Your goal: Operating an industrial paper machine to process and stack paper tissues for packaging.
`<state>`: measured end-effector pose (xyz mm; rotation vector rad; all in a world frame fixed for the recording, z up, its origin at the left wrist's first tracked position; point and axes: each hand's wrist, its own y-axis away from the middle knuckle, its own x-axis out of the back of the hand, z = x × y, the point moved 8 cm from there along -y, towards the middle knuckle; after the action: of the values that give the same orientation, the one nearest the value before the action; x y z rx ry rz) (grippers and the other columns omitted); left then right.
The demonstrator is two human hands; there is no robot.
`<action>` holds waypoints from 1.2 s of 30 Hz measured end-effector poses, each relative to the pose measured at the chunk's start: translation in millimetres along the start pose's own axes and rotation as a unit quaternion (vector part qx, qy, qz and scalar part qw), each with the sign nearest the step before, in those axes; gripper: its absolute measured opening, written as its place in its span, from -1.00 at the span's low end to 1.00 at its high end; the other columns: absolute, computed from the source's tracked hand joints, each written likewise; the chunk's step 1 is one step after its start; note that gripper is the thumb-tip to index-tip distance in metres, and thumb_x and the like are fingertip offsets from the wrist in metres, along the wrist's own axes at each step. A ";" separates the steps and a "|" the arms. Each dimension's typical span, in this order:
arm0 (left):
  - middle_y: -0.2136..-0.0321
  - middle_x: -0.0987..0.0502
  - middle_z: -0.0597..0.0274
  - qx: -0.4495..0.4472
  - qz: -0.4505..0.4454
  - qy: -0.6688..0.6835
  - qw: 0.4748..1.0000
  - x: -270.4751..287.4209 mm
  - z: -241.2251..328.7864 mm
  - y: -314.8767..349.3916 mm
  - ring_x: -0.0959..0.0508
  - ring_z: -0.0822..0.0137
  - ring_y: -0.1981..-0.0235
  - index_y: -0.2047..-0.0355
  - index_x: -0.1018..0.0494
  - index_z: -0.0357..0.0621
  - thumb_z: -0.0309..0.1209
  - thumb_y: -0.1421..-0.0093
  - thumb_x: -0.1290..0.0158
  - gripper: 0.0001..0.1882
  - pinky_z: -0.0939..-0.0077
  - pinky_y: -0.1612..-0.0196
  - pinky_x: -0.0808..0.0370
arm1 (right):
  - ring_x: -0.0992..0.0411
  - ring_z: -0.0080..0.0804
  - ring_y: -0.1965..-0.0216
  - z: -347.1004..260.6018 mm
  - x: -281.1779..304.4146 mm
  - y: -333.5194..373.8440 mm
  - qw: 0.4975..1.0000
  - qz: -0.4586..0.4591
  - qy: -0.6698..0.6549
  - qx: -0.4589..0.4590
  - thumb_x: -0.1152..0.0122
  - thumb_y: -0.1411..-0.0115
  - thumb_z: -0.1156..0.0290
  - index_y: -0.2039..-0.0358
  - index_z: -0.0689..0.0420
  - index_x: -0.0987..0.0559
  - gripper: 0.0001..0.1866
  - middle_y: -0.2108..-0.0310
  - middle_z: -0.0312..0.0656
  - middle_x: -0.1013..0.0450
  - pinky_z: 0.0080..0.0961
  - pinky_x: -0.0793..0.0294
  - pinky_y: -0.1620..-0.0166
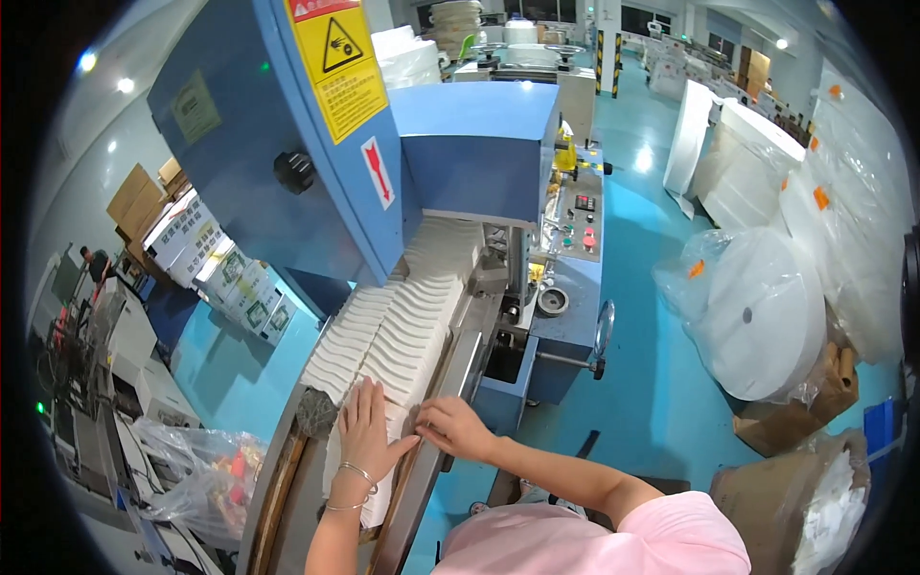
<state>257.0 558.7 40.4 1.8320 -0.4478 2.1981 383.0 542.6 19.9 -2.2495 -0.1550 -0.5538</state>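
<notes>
White folded paper sheets (383, 335) lie in two long rows of wavy-edged stacks along the machine's sloping metal channel. My left hand (366, 436), with a bracelet at its wrist, rests flat on the near end of the stacks, fingers stretched forward and thumb out to the right. Close to it on the right, my right hand (454, 427) has its fingers curled in at the channel's right rail (436, 398); whatever is between the fingertips is hidden. A dark grey, rough-looking block (314, 412) sits at the left of the stacks, beside my left fingers.
Ahead stands a blue machine (470, 172) with a large side guard (278, 144). A handwheel (605, 340) sticks out on its right, below a button panel (580, 220). Plastic-wrapped white rolls (757, 311) and cartons (786, 508) stand at right. Boxes (240, 278) are stacked at left.
</notes>
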 end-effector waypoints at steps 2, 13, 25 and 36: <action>-0.22 0.09 0.00 -0.008 -0.012 -0.016 1.000 -3.1 2.3 1.3 0.08 0.00 -0.23 -0.18 0.06 -0.23 -0.01 0.13 -0.15 -0.01 -0.02 -0.16 0.07 | -0.31 -0.20 0.28 -3.1 -3.9 3.2 1.000 -0.008 0.012 0.010 -0.15 0.00 0.43 0.44 0.13 -0.39 -0.87 0.36 -0.18 -0.34 -0.35 -0.27 0.21; -0.18 -0.01 0.01 -0.001 -0.004 0.013 1.000 11.9 17.8 45.4 0.04 0.03 -0.22 -0.14 -0.07 -0.15 0.04 0.02 -0.04 -0.18 -0.04 -0.17 0.12 | -0.33 -0.25 0.29 -4.9 -15.3 8.6 0.998 -0.028 0.038 0.036 -0.18 0.07 0.47 0.45 0.12 -0.47 -0.88 0.35 -0.23 -0.38 -0.36 -0.26 0.21; 0.12 -0.39 0.05 -0.014 0.191 0.341 0.920 22.2 59.5 87.4 -0.42 0.12 0.12 0.13 -0.39 -0.24 -0.37 0.03 -0.15 -0.58 0.40 0.08 -0.37 | -0.32 -0.26 0.33 -0.3 -11.1 10.2 0.998 -0.018 0.055 0.026 -0.17 0.07 0.45 0.46 0.11 -0.48 -0.89 0.38 -0.25 -0.38 -0.35 -0.23 0.25; 0.31 -0.43 0.10 0.030 0.187 0.360 0.914 -19.7 69.4 75.4 -0.44 0.25 0.39 0.16 -0.38 -0.25 -0.49 0.00 -0.07 -0.65 0.45 0.32 -0.39 | -0.30 -0.26 0.22 1.2 -10.1 11.8 0.999 -0.026 0.013 0.031 -0.09 -0.01 0.42 0.47 0.14 -0.41 -0.91 0.33 -0.23 -0.34 -0.37 -0.24 0.11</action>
<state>295.2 462.6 26.6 0.8683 -0.5967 2.9449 377.8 536.2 6.7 -2.1824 -0.2153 -0.5984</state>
